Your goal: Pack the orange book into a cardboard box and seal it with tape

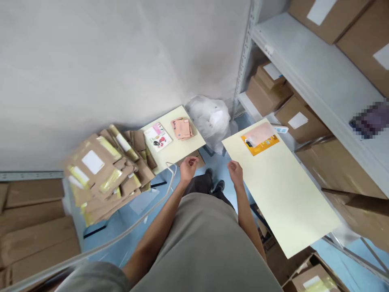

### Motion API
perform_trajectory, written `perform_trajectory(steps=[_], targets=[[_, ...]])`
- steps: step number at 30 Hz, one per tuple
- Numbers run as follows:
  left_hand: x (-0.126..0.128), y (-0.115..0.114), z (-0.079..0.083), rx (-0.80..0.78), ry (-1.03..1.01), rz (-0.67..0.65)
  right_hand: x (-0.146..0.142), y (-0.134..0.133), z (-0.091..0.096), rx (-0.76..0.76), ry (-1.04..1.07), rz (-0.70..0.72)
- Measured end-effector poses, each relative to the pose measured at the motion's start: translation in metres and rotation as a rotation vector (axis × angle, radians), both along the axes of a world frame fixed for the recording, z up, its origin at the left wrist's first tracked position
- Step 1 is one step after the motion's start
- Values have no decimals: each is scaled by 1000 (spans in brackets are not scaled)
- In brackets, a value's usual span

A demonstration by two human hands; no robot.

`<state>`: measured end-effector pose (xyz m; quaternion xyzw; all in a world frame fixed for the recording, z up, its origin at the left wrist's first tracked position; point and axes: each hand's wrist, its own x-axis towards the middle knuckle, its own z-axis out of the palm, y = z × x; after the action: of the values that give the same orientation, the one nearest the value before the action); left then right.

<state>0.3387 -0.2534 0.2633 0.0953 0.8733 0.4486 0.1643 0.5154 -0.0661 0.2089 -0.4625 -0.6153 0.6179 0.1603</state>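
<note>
My left hand (188, 169) hovers just off the front edge of the left cream table (170, 158), its thumb and fingers curled together. A small pale spot shows at the fingertips, too small to name. My right hand (235, 172) is loosely closed beside the left edge of the right cream table (282, 190), and nothing shows in it. On the left table lie a small stack of pink packets (182, 129) and a white booklet with coloured pictures (157, 137). An orange-and-pink flat package (260, 138) lies at the far end of the right table.
Flattened cardboard boxes (106, 170) pile up at the left. A white plastic bag (211, 119) sits between the tables by the wall. Shelves (322, 56) with cartons (304, 117) stand on the right. A pale cable (146, 215) runs past my left arm.
</note>
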Motion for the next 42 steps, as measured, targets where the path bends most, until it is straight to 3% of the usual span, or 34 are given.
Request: perform_trajectory(steps=[6,11,17,22,25,28,30,35,42], targets=[[1,-45,17,126,15,105,-18,-63,20,-50,69,260],[-6,-104,17,196,68,187,-42,-115,28,-67,62,445],[-21,-214,7,156,121,316,-84,-192,19,-98,44,600],[-54,-321,3,-171,243,482,-140,-267,0,-139,-5,672],[-78,-361,-4,-410,137,327,-185,-310,-15,-159,-81,569],[-95,-376,-15,-537,92,16,-223,-349,-29,-175,-126,486],[-99,-380,-22,-548,138,-106,-238,-370,-36,-199,-145,436],[-100,-401,-27,-474,215,-181,-244,-393,-34,-264,-103,390],[-96,-460,-6,-382,253,-214,-226,-397,-6,-410,95,487]])
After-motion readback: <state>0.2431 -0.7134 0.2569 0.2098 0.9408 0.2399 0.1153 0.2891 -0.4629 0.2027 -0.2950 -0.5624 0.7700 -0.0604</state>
